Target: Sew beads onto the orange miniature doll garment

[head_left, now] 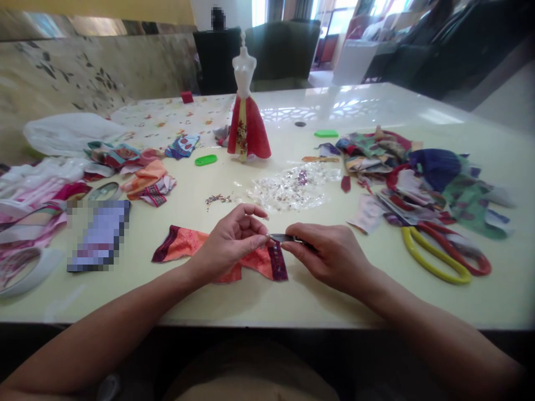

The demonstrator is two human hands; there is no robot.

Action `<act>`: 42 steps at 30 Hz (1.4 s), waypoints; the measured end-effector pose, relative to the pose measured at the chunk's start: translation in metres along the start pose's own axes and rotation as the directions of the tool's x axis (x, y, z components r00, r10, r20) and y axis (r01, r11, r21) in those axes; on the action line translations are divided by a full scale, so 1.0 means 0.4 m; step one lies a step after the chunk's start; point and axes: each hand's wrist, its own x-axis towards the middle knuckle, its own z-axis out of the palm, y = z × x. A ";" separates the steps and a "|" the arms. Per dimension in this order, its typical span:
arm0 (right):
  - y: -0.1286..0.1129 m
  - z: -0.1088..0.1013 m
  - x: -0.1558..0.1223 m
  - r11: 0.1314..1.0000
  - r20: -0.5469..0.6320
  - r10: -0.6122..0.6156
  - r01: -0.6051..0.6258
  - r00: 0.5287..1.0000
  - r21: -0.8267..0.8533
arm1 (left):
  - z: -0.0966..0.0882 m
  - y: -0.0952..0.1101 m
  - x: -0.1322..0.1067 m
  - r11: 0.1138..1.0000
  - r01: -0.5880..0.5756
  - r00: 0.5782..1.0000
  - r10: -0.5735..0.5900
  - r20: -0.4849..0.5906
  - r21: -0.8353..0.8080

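- My left hand (pixel 228 245) sits curled above the orange cloth (pixel 196 246), its fingertips (pixel 264 240) touching the end of a small metal piece (pixel 282 238); I cannot tell whether it grips anything;
- my right hand (pixel 330 257) pinches that metal piece between thumb and fingers;
- the metal piece lies almost level, its long axis running across my view, its tip pointing left;
- the cloth lies flat and soft on the glossy pale table (pixel 267 303), right in front of me, with a dark red patterned band (pixel 278 263) at its right end;
- past my hands lies a crinkled clear plastic bag (pixel 292 186) holding sparkly beads;
- to my right lie yellow and red loop handles (pixel 434 256);
- farther ahead stands a white dress form (pixel 244 69) in a red skirt (pixel 248 131).
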 end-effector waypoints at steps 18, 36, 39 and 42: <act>0.006 0.010 -0.005 0.998 -0.011 -0.037 0.037 0.999 -0.050 | 0.006 -0.014 -0.001 0.998 0.053 0.998 -0.054 -0.028 -0.041; 0.007 0.009 -0.004 1.000 -0.016 -0.026 0.026 1.000 -0.016 | 0.005 -0.017 0.001 0.992 0.044 0.999 -0.043 0.008 -0.115; 0.005 0.009 -0.002 0.998 0.006 0.008 -0.008 1.000 0.068 | 0.003 -0.018 0.000 0.995 0.037 0.999 -0.036 0.017 -0.092; 0.003 0.006 -0.001 0.992 0.026 0.029 -0.032 0.999 0.118 | 0.002 -0.017 -0.002 0.996 0.033 0.999 -0.031 0.022 -0.078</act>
